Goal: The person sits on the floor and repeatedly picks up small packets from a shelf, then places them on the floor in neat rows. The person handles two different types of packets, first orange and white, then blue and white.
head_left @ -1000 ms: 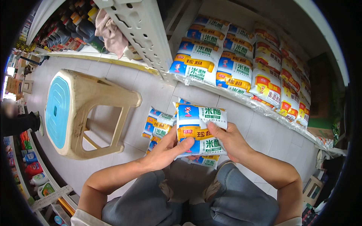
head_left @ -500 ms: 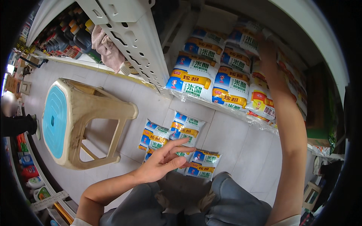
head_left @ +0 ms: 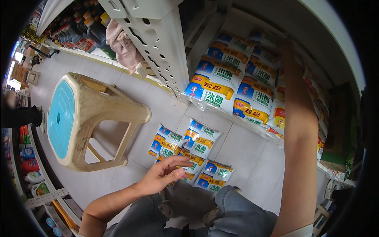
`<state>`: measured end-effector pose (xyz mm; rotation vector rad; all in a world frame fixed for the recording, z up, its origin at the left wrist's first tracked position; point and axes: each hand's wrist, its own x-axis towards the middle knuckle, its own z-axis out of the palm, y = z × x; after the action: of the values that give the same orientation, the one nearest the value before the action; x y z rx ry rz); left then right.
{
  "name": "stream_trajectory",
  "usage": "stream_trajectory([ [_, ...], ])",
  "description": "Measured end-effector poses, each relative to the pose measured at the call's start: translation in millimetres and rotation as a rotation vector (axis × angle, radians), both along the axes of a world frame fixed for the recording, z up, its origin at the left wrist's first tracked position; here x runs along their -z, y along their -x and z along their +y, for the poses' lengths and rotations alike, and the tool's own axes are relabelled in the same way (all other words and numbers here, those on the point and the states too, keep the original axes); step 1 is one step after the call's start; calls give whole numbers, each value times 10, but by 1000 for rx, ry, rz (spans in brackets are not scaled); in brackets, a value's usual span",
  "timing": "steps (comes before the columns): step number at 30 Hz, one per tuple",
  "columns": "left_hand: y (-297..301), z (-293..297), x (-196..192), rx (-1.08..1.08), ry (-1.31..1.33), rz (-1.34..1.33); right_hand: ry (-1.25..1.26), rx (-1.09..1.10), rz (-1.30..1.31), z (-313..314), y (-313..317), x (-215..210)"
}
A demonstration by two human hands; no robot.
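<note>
My left hand (head_left: 164, 177) hovers over several plump white, blue and yellow plastic pouches on the floor, its thumb apart from the loosely bent fingers and nothing in it. One pouch (head_left: 200, 138) lies just beyond the hand and another (head_left: 215, 176) to its right. My right arm stretches far into the low shelf, over rows of similar pouches (head_left: 215, 85). At the back, my right hand (head_left: 288, 47) is in deep shadow beside the rear pouches; its fingers cannot be made out, nor whether they grip anything. Red and yellow pouches (head_left: 278, 114) lie close to that forearm.
A beige plastic stool with a blue top (head_left: 61, 118) lies on its side at the left. The perforated white shelf post (head_left: 154, 43) rises near the pouches. A pink cloth (head_left: 120, 45) hangs by dark bottles (head_left: 94, 31). Another person's dark-clothed leg (head_left: 23, 116) shows far left.
The view has shifted, so the shelf and floor pouches sit further right. My left hand has drawn back slightly toward me, its fingers more curled. My right arm still reaches into the shelf.
</note>
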<state>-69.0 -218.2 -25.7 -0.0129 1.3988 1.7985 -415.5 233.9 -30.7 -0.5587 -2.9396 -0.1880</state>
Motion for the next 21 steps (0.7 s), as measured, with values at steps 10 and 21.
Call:
stream_trajectory([
  [10,211,40,338,13,168,120,-108,-205,-46,-236,-402,-205],
  [21,308,-261,870,458,714,514,773,-847,-303,-1649,-2887,-196],
])
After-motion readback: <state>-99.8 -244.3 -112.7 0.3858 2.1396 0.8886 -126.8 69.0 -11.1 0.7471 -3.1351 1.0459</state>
